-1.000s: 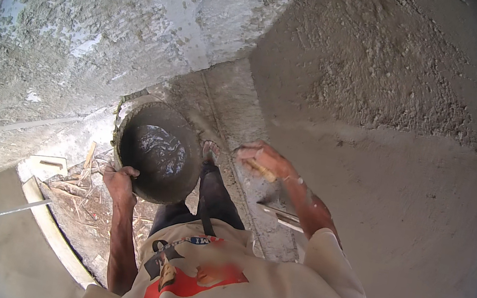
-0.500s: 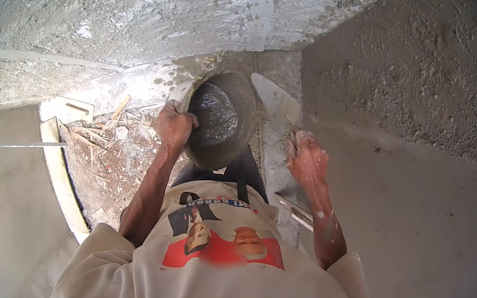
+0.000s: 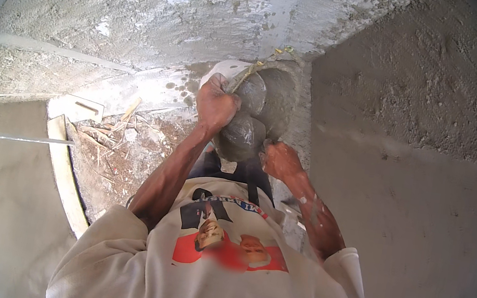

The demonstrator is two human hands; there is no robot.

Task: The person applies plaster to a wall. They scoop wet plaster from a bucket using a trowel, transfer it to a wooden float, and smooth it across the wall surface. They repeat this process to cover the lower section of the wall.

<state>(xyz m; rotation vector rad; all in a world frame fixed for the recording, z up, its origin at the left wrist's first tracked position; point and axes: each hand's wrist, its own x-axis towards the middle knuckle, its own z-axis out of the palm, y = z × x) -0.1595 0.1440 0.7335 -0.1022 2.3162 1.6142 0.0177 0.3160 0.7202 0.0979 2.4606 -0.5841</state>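
Note:
A dark, mortar-smeared bucket [image 3: 289,95] stands in front of me near the wall corner, wet grey mortar inside. My left hand [image 3: 217,103] is closed on its left rim, where a frayed yellowish cord runs. A pale flat piece [image 3: 220,70] shows just beyond that hand; whether the hand holds it too, I cannot tell. My right hand [image 3: 281,161], spotted with mortar, is closed at the bucket's near right edge on a trowel. The trowel blade [image 3: 242,132] reaches into the bucket over the mortar; its handle is hidden in my fist.
A rough plastered wall [image 3: 148,10] rises ahead, and a smoother grey surface [image 3: 390,217] lies to the right. At left are wood scraps [image 3: 104,139], a pale float-like board [image 3: 76,108] and a long curved pale strip [image 3: 63,171].
My right hand has brought the trowel from the bucket's right side down and left into it. My left hand and the bucket have shifted right and away from me.

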